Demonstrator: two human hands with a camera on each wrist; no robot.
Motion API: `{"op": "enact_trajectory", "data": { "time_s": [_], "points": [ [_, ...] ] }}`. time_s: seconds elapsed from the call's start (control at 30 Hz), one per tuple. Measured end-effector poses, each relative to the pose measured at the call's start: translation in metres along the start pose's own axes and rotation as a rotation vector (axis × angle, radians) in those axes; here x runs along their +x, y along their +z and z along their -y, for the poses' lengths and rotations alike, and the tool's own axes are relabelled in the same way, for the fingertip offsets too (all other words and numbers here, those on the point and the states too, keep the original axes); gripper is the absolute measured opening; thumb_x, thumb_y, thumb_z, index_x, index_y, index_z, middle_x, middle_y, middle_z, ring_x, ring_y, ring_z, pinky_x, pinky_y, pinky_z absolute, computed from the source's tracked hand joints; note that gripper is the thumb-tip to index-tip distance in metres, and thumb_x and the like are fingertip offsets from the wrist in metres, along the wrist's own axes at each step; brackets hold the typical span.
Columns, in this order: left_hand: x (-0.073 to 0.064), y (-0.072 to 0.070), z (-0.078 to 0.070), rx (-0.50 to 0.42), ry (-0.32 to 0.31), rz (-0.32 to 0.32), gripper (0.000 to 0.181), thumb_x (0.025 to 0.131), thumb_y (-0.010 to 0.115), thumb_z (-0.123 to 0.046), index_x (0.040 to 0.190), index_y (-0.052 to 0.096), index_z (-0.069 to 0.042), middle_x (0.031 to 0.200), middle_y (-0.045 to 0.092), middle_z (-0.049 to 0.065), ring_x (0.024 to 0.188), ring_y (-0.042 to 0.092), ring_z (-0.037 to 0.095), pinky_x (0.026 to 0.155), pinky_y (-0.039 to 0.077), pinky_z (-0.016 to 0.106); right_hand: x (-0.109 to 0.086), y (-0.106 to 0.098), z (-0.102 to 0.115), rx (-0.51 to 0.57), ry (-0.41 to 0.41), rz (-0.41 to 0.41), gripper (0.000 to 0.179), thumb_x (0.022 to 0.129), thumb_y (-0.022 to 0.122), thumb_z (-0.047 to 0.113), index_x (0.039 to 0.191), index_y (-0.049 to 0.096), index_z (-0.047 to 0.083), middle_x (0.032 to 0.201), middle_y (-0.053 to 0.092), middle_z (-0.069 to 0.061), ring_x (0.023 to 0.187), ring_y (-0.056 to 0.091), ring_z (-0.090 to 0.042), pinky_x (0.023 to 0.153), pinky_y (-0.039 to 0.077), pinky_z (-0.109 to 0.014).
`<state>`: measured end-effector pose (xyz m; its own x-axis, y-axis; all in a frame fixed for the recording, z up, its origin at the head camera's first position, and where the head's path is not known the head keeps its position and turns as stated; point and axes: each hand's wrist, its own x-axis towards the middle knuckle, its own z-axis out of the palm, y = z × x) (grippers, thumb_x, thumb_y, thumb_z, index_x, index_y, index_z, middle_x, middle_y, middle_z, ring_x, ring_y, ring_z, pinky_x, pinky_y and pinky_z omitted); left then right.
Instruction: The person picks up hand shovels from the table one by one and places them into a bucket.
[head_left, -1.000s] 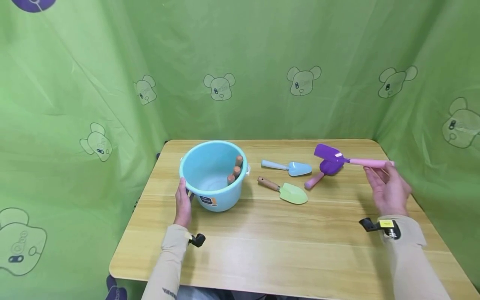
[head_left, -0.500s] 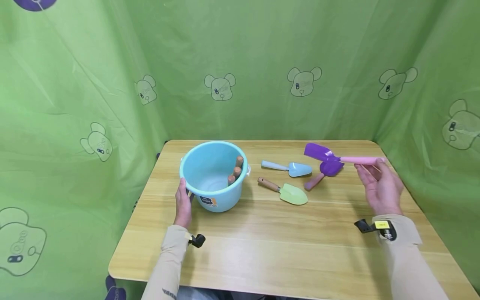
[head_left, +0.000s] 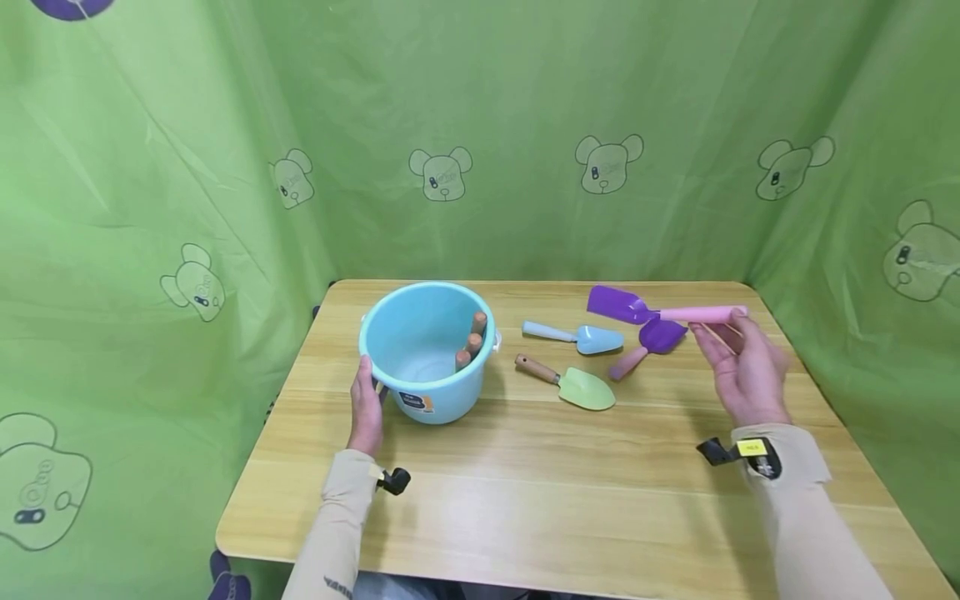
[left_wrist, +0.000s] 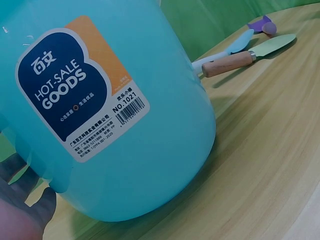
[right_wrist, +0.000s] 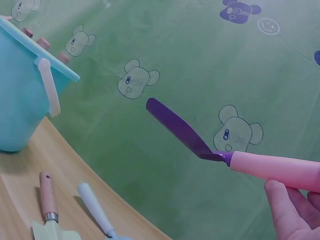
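Right hand (head_left: 750, 375) pinches a purple shovel (head_left: 667, 314)

Thumb and fingers grasp its pink handle (right_wrist: 275, 168) above the table (head_left: 525, 483), blade (head_left: 613, 303) extending left. Just left of and lower than that grip lies a purple scoop (head_left: 662, 335); farther left, the blue trowel (head_left: 596, 338) and green trowel (head_left: 585, 388). Well left stands the blue bucket (head_left: 450, 402), three brown rods (head_left: 474, 342) leaning inside, its left side touched by the unclenched left hand (head_left: 367, 414).

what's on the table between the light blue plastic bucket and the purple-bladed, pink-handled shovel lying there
In the head view, two tools lie there: a pale blue trowel and, nearer the camera, a green-bladed, wooden-handled trowel.
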<state>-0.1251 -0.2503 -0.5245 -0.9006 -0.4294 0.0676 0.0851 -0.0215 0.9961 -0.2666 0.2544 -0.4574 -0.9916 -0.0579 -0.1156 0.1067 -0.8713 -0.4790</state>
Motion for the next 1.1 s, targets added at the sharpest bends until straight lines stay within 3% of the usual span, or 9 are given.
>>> {"op": "enact_trajectory", "data": {
  "time_s": [0.13,0.57,0.87,1.1],
  "points": [
    [0.000,0.000,0.000,0.002,-0.007,-0.007,0.062,0.109,0.022,-0.060,0.159,0.038,-0.028,0.165,0.040,0.002,0.157,0.029,0.027,0.131,0.019,0.061,-0.001,0.007,-0.005,-0.002,0.009,0.003,0.014,0.100,0.065,0.004,0.113,0.065,-0.001,0.101,0.075,-0.021,0.093,0.078,-0.036,0.095,0.062,-0.039],
    [0.000,0.001,-0.001,0.010,-0.003,-0.016,0.067,0.109,0.021,-0.058,0.162,0.033,-0.019,0.168,0.034,0.010,0.159,0.026,0.033,0.130,0.019,0.064,-0.005,0.021,-0.018,-0.042,0.015,0.042,0.012,0.101,0.064,0.005,0.111,0.066,-0.001,0.101,0.076,-0.019,0.094,0.078,-0.032,0.092,0.063,-0.038],
    [-0.001,0.000,0.001,0.003,-0.004,-0.006,0.063,0.109,0.022,-0.059,0.161,0.036,-0.025,0.168,0.036,0.003,0.159,0.027,0.028,0.131,0.018,0.062,-0.009,0.035,-0.027,-0.066,0.048,0.098,0.019,0.102,0.063,0.007,0.119,0.066,-0.001,0.105,0.075,-0.020,0.097,0.078,-0.033,0.094,0.062,-0.036],
    [0.000,0.000,-0.001,-0.002,0.005,0.002,0.064,0.110,0.020,-0.058,0.162,0.034,-0.024,0.169,0.034,0.006,0.159,0.026,0.030,0.130,0.017,0.064,-0.011,0.046,-0.038,-0.123,0.058,0.121,0.022,0.101,0.066,0.009,0.120,0.068,-0.001,0.104,0.073,-0.018,0.095,0.078,-0.030,0.096,0.060,-0.034]
  ]
}}
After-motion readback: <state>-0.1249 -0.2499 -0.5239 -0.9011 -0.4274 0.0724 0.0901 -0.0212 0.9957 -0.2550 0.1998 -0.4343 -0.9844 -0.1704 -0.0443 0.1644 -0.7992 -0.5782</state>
